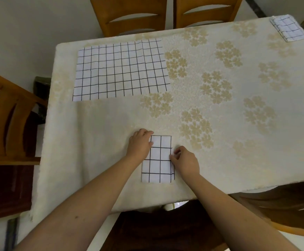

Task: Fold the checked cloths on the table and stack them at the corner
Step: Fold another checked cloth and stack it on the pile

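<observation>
1. Lying near the 6 o'clock edge of the tabletop (229, 124), a folded checked cloth (159, 160) is seen as a narrow upright rectangle.
2. Its 9 o'clock edge is touched by the left hand (139, 144), whose grip is curled over that edge, fingers bent onto the fabric.
3. Its 3 o'clock edge is pinched by the right hand (184, 161), the grip closed on the cloth with fingertips at the border.
4. An unfolded checked cloth (120, 71) is spread flat toward 10 o'clock.
5. A stack of folded cloths (288, 28) is set at the 2 o'clock corner.
6. Wooden chairs (129, 15) are placed at 12 o'clock, and another at 9 o'clock.
</observation>
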The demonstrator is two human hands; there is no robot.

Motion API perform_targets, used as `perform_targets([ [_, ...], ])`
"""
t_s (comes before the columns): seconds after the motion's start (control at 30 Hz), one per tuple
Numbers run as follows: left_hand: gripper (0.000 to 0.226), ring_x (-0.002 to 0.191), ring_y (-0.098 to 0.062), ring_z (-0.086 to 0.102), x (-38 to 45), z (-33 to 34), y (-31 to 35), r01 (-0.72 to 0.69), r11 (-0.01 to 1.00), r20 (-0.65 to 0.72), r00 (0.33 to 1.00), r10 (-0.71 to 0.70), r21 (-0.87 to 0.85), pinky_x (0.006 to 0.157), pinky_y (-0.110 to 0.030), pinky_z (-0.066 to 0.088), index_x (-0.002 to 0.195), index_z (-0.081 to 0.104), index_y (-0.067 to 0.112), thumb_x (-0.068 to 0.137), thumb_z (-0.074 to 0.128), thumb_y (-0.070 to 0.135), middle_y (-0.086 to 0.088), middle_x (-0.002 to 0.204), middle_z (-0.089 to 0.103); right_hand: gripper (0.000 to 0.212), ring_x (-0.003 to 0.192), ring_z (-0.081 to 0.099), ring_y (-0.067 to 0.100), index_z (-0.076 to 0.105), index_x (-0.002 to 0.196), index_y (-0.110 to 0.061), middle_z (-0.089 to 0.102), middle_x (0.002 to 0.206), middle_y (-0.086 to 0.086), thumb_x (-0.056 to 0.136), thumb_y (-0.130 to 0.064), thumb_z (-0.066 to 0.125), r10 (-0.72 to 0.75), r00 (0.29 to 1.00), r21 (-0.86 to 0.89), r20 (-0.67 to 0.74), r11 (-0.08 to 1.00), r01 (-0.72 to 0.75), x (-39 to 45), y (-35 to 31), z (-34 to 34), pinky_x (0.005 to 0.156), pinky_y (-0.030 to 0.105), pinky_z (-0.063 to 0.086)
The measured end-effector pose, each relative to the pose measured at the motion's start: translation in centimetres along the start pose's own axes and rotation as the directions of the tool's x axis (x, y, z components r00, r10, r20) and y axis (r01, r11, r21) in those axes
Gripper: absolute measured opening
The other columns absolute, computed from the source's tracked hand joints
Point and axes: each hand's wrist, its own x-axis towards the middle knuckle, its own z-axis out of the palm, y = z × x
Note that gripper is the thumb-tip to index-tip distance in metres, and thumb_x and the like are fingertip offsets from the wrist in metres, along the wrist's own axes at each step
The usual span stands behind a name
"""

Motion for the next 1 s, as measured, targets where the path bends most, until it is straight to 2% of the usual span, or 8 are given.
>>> perform_targets([
  [0.2,0.031,0.116,-0.023,0.046,1.7,-0.3,0.7,0.018,0.990,0.007,1.000,-0.019,0.142,0.093,-0.037,0.032,0.118,0.058,0.024,0.088,0.063,0.032,-0.001,0.122,0.053,0.018,0.070,0.057,0.014,0.059,0.095,-0.022,0.059,0.073,-0.010,0.089,-0.040,0.061,0.068,0.998,0.023,-0.020,0.997,-0.067,-1.9,1.1,-0.8,0.057,0.026,0.040],
  [0.4,0.027,0.117,-0.025,0.043,3.1,-1.0,1.4,0.018,0.962,0.145,0.988,-0.059,0.271,0.093,-0.038,0.033,0.107,0.061,0.023,0.088,0.063,0.041,-0.004,0.119,0.051,0.017,0.068,0.055,0.014,0.061,0.091,-0.023,0.056,0.070,-0.012,0.087,-0.040,0.061,0.116,0.993,0.068,-0.029,0.991,-0.113,-3.5,2.5,-0.9,0.058,0.025,0.039],
  [0.5,0.022,0.110,-0.026,0.049,2.9,-1.6,1.8,-0.001,0.986,0.199,0.979,-0.033,0.168,0.090,-0.036,0.039,0.104,0.060,0.018,0.089,0.063,0.034,-0.007,0.116,0.054,0.015,0.071,0.057,0.015,0.061,0.089,-0.024,0.058,0.070,-0.011,0.087,-0.038,0.061,0.124,0.992,0.104,-0.035,0.987,-0.120,-4.2,3.2,-0.9,0.063,0.027,0.045],
  [0.63,0.016,0.091,-0.023,0.061,1.5,-3.3,2.0,0.015,0.993,0.245,0.969,0.015,-0.118,0.079,-0.033,0.049,0.096,0.056,0.018,0.088,0.067,0.025,-0.006,0.105,0.065,0.016,0.072,0.060,0.015,0.062,0.099,-0.021,0.063,0.078,-0.005,0.092,-0.035,0.056,0.084,0.993,0.177,-0.081,0.982,-0.069,-4.6,3.7,-1.0,0.061,0.028,0.045],
  [0.73,0.029,0.098,-0.015,0.060,0.0,-5.3,2.8,-0.048,0.981,0.306,0.946,0.104,-0.187,0.086,-0.028,0.046,0.113,0.061,0.023,0.086,0.071,0.022,0.000,0.102,0.062,0.036,0.088,0.059,0.006,0.057,0.120,-0.023,0.062,0.099,-0.008,0.089,-0.042,0.062,0.035,0.995,0.345,-0.097,0.939,0.000,-4.4,3.6,-1.1,0.074,0.021,0.048],
  [0.8,0.031,0.099,-0.010,0.061,-1.1,-6.5,3.5,-0.099,0.976,0.340,0.926,0.162,-0.195,0.086,-0.024,0.045,0.115,0.065,0.025,0.085,0.071,0.023,0.003,0.101,0.065,0.055,0.102,0.054,0.000,0.049,0.130,-0.027,0.057,0.114,-0.014,0.083,-0.046,0.070,-0.024,0.999,0.469,-0.040,0.882,0.040,-4.5,3.3,-1.5,0.080,0.012,0.041],
  [0.9,0.017,0.095,-0.005,0.062,-2.8,-8.1,4.6,-0.184,0.968,0.347,0.908,0.234,-0.171,0.083,-0.021,0.046,0.102,0.070,0.023,0.086,0.070,0.023,0.006,0.100,0.070,0.072,0.114,0.050,-0.007,0.042,0.136,-0.033,0.055,0.122,-0.020,0.075,-0.046,0.078,-0.126,0.985,0.604,0.121,0.797,0.028,-4.9,3.3,-2.2,0.090,0.012,0.038],
  [1.0,0.010,0.087,-0.001,0.062,-4.8,-9.4,5.3,-0.164,0.955,0.325,0.915,0.241,-0.246,0.073,-0.013,0.043,0.093,0.066,0.029,0.086,0.070,0.023,0.011,0.093,0.068,0.059,0.111,0.063,0.010,0.056,0.127,-0.026,0.069,0.116,-0.007,0.075,-0.032,0.082,-0.217,0.935,0.709,0.280,0.703,-0.049,-5.3,3.6,-3.0,0.091,0.026,0.051],
])
